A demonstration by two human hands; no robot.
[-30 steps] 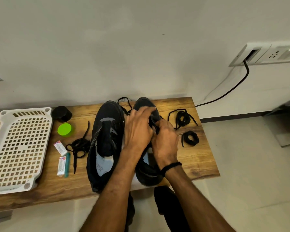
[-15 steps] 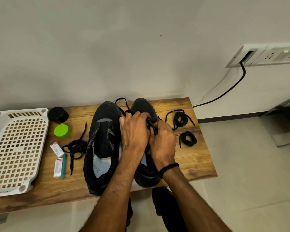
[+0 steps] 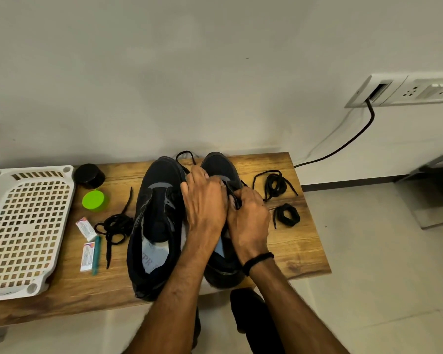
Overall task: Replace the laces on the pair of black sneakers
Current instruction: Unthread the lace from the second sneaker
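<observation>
Black sports sneaker [image 3: 219, 166] on a wooden bench [image 3: 292, 241].
Our left hand [image 3: 205, 200] grips it; our right hand [image 3: 250, 219] pinches its black lace [image 3: 234, 199].

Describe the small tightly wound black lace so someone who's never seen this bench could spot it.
On the brown wooden bench, look right of the pair of black sneakers, where two laces lie. The small black lace coil is nearer the front edge, wound into a tight ring; the farther black lace bundle sprawls in loose loops.
</observation>
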